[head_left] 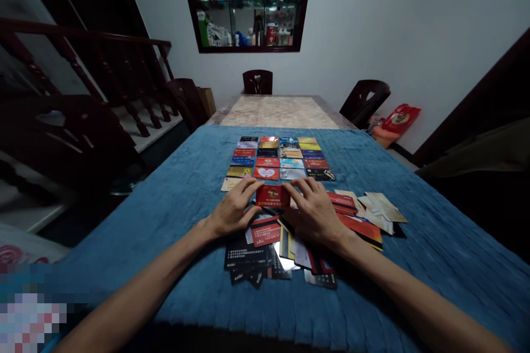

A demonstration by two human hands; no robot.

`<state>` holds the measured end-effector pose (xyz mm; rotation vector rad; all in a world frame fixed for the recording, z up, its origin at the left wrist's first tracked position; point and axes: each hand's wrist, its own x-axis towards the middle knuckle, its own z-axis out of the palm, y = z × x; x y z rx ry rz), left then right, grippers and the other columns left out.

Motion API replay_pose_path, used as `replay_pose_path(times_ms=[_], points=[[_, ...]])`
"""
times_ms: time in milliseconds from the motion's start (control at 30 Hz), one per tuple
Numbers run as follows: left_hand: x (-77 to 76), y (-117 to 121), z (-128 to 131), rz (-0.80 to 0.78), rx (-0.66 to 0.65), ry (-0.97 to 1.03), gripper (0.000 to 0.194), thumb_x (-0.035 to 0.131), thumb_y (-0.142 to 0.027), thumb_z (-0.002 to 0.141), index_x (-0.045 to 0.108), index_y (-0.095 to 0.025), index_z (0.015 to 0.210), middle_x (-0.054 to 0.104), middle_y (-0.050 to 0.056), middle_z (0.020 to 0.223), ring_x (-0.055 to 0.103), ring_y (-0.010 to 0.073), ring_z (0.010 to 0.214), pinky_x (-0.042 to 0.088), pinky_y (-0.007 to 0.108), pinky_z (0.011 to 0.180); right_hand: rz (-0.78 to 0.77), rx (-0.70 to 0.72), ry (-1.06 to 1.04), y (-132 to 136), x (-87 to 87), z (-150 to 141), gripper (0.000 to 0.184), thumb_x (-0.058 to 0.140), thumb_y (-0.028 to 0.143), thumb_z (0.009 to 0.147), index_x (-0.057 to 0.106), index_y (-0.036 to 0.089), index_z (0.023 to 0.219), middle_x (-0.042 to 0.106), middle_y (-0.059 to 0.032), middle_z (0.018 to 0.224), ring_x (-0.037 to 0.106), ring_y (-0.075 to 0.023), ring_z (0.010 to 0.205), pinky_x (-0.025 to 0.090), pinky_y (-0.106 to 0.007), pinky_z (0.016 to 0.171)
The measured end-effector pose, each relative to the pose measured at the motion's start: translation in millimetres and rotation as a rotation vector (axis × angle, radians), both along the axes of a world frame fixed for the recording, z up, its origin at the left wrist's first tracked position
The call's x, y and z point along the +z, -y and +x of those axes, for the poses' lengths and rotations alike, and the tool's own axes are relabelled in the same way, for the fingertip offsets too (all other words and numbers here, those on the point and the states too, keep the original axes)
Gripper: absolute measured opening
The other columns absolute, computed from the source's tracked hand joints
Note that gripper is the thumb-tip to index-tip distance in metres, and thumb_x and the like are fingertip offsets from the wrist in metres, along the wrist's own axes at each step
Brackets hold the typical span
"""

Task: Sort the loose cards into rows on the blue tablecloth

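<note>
Between my two hands is a red plastic card (272,198) with gold lettering and a small picture. My left hand (235,206) pinches its left edge with thumb and fingers. At the opposite edge, my right hand (314,210) has its fingers on the card, its thumb mostly hidden. Beyond the hands, cards of many colours lie face up in rows, among them a red card with a white heart (266,173). Below and right of my hands spreads a loose pile, with a red striped card (265,231), black cards (247,256) and an orange card (361,228).
A blue cloth (174,215) covers the near part of the table, with a patterned tabletop (281,111) showing beyond. Dark wooden chairs (257,82) stand around it. Pale cards (385,206) lie at the pile's right end. A wooden railing (83,32) is on the left.
</note>
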<state>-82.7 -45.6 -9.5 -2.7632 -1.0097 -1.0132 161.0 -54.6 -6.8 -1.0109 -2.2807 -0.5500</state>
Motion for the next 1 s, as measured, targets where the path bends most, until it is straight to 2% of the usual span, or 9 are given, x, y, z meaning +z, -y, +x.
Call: replay_pose_path(times_ms=[167,333,433,567,667,833,1000], points=[[5.8,0,1,0.094,-0.005,-0.1,0.055,0.059,-0.019,0.088,0.039,-0.015,0.14,0.052,0.019,0.129,0.055,0.0312,0.119,0.052,0.052,0.098,-0.064,0.041,0.043,-8,0.7,7,0.037,0.06,0.022,0.083,0.059,0.012,0.119,0.063,-0.0131,0.104,0.049,-0.0265,0.094,0.04,-0.036,0.073],[11.5,-9,3,0.071,-0.023,-0.148,0.055,0.058,-0.021,0.087,0.041,-0.015,0.139,0.054,0.018,0.128,0.055,0.031,0.118,0.053,0.051,0.096,-0.112,0.077,0.082,-22,3.1,13,0.04,0.065,0.024,0.082,0.058,0.015,0.12,0.061,-0.013,0.107,0.048,-0.0258,0.093,0.042,-0.036,0.074],[17.6,-21,5,0.039,0.011,-0.189,0.053,0.06,-0.022,0.086,0.045,-0.015,0.137,0.054,0.018,0.128,0.054,0.0314,0.117,0.051,0.051,0.096,-0.147,0.082,0.086,-35,8.8,15,0.043,0.069,0.026,0.081,0.058,0.016,0.121,0.059,-0.0131,0.109,0.048,-0.0258,0.095,0.043,-0.037,0.077],[27.5,-43,7,-0.022,0.08,-0.243,0.05,0.062,-0.021,0.083,0.051,-0.012,0.131,0.056,0.018,0.125,0.054,0.0318,0.112,0.049,0.05,0.095,-0.205,0.094,0.094,-60,18.0,13,0.044,0.071,0.027,0.08,0.059,0.016,0.121,0.059,-0.0126,0.11,0.049,-0.026,0.097,0.044,-0.038,0.081],[32.4,-65,7,-0.05,0.11,-0.242,0.048,0.063,-0.02,0.08,0.055,-0.014,0.127,0.058,0.016,0.121,0.053,0.0311,0.112,0.048,0.049,0.097,-0.246,0.09,0.092,-83,22.5,10,0.039,0.07,0.027,0.082,0.062,0.016,0.119,0.059,-0.0125,0.108,0.05,-0.0263,0.1,0.045,-0.038,0.084],[34.4,-104,9,-0.1,0.203,-0.33,0.04,0.062,-0.02,0.081,0.06,-0.014,0.12,0.06,0.015,0.12,0.05,0.031,0.115,0.045,0.047,0.099,-0.344,0.029,0.093,-116,26.6,0,0.029,0.062,0.027,0.088,0.069,0.018,0.114,0.062,-0.0124,0.11,0.05,-0.0257,0.099,0.043,-0.036,0.086],[35.1,-133,13,-0.197,0.268,-0.414,0.034,0.06,-0.022,0.08,0.065,-0.017,0.113,0.063,0.012,0.118,0.05,0.0305,0.114,0.044,0.044,0.097,-0.467,-0.062,0.165,-138,29.6,-12,0.028,0.064,0.024,0.085,0.071,0.018,0.112,0.064,-0.0114,0.113,0.052,-0.0267,0.103,0.039,-0.034,0.088]])
